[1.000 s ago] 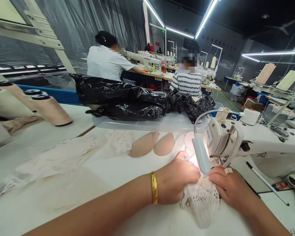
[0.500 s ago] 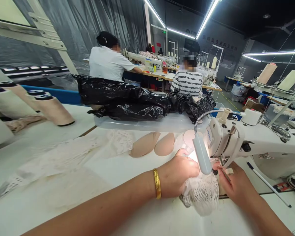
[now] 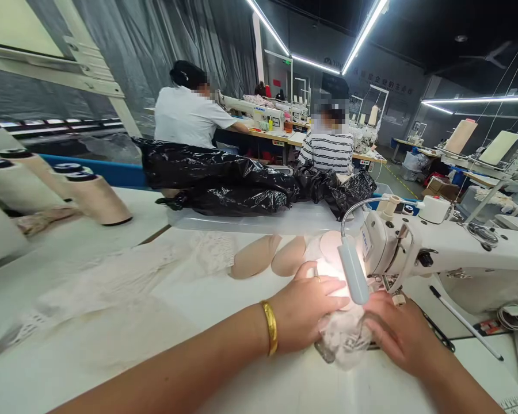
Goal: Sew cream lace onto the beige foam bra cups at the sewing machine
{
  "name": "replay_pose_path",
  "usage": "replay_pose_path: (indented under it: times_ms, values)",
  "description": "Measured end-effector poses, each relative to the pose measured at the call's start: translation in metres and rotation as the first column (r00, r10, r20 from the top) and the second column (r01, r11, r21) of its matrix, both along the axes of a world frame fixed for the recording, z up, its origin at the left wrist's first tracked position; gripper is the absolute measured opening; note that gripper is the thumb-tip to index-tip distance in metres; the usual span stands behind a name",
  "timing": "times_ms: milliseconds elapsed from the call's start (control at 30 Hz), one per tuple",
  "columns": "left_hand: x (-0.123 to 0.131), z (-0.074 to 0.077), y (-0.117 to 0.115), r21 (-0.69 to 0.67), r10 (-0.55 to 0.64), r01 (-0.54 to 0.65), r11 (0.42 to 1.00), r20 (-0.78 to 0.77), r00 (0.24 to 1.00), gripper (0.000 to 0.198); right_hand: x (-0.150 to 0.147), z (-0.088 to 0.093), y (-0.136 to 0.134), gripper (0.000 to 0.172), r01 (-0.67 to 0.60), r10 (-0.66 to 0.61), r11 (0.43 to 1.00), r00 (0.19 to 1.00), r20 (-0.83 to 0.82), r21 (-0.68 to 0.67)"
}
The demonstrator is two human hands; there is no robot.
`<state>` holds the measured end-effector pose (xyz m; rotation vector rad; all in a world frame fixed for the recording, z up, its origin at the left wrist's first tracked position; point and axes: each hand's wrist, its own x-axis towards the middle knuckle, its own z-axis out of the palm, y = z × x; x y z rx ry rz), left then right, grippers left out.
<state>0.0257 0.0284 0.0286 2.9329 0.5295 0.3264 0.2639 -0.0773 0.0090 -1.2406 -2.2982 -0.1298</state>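
Lace fabric (image 3: 346, 340) lies bunched at the near right of the white surface (image 3: 285, 391), by the needle end of a JUKI sewing machine (image 3: 446, 244). Sewing looks under way but unfinished; two beige cups (image 3: 254, 257) and loose lace (image 3: 211, 253) lie farther left, apart from the hands. The left hand's (image 3: 300, 310) grip is spread open, fingers over pale cloth (image 3: 327, 268). The right hand (image 3: 403, 330) curves at the lace fabric's edge; whether that grip pinches, I cannot tell.

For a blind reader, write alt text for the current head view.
Left hand spread on pale fabric, right hand close beside it, at a lamplit sewing machine. Beige cups lie to the left; two people are beyond black plastic.
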Motion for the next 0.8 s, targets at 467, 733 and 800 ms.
replay_pose_path:
  times_ms: [467,733,800]
  values:
    - [-0.004,0.018,-0.019,-0.083,0.033,-0.051,0.995,-0.202,0.979,0.039,0.011,-0.003,0.008,0.031,0.141,-0.139,0.989,0.99,0.026,-0.054]
    - [0.001,0.01,-0.01,-0.117,-0.087,0.077,0.99,-0.08,0.993,0.019,0.037,0.029,-0.001,0.03,0.032,-0.08,0.924,0.991,-0.109,-0.381]
    - [0.003,0.003,-0.007,-0.046,-0.097,0.095,0.994,-0.043,0.994,0.025,0.037,0.028,0.0,0.029,-0.073,-0.056,0.891,0.962,-0.268,-0.448]
